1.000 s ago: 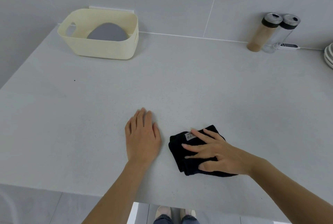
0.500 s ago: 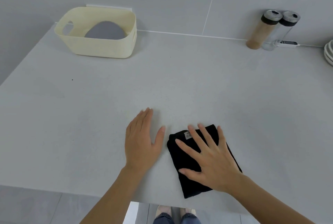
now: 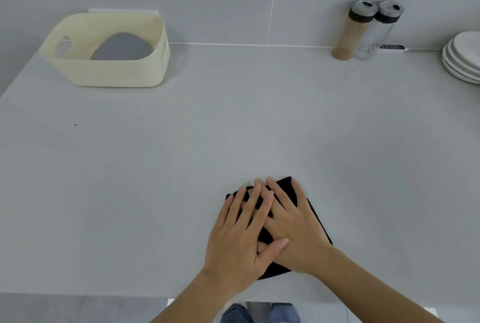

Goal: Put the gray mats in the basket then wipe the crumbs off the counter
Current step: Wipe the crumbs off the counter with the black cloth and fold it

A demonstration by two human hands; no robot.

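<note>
A folded black cloth (image 3: 315, 215) lies on the grey counter (image 3: 233, 128) near its front edge. My right hand (image 3: 293, 229) rests flat on the cloth with fingers spread. My left hand (image 3: 241, 234) lies flat too, its fingers overlapping the right hand's fingers and covering the cloth's left part. A cream basket (image 3: 109, 68) stands at the back left, and a gray mat (image 3: 122, 47) leans inside it. One small dark speck (image 3: 75, 124) sits on the counter at the left.
Two tall shaker bottles (image 3: 350, 29) stand against the back wall at the right, beside a small white device (image 3: 389, 47). A stack of white plates (image 3: 465, 58) sits at the far right edge. The counter's front edge runs just below my wrists.
My left hand has moved right from the bare counter onto the cloth and over my right hand. The right hand has turned and flattened on the cloth.
</note>
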